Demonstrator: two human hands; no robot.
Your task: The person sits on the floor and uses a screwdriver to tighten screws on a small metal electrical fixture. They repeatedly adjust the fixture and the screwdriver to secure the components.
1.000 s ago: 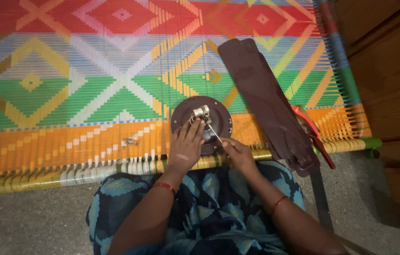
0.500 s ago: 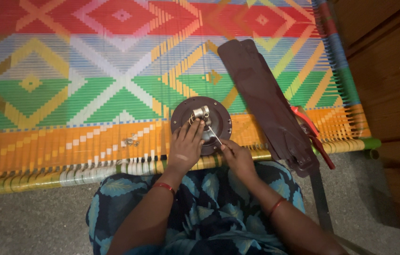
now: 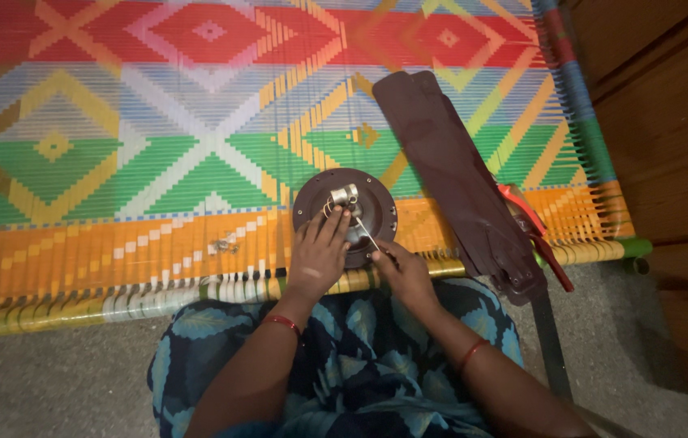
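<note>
A woven cot point(image 3: 157, 138) in bright diamond patterns filled the room, with dark brown fan blades point(image 3: 457, 178) lying across its right side beside a red-handled tool point(image 3: 535, 227). Near its front edge sat the round fan motor point(image 3: 346, 215). The left hand point(image 3: 317, 255) lay flat on it, fingers spread, while the right hand point(image 3: 405, 272) pinched a thin wire point(image 3: 366, 235); small screws point(image 3: 222, 243) lay to the left.

My arms are bare to the elbow, no sleeves. A thin red bangle point(image 3: 282, 324) circles my left wrist, and another red bangle point(image 3: 470, 354) my right forearm. Over my lap lies dark blue cloth point(image 3: 360, 365) printed with pale teal leaf shapes.
</note>
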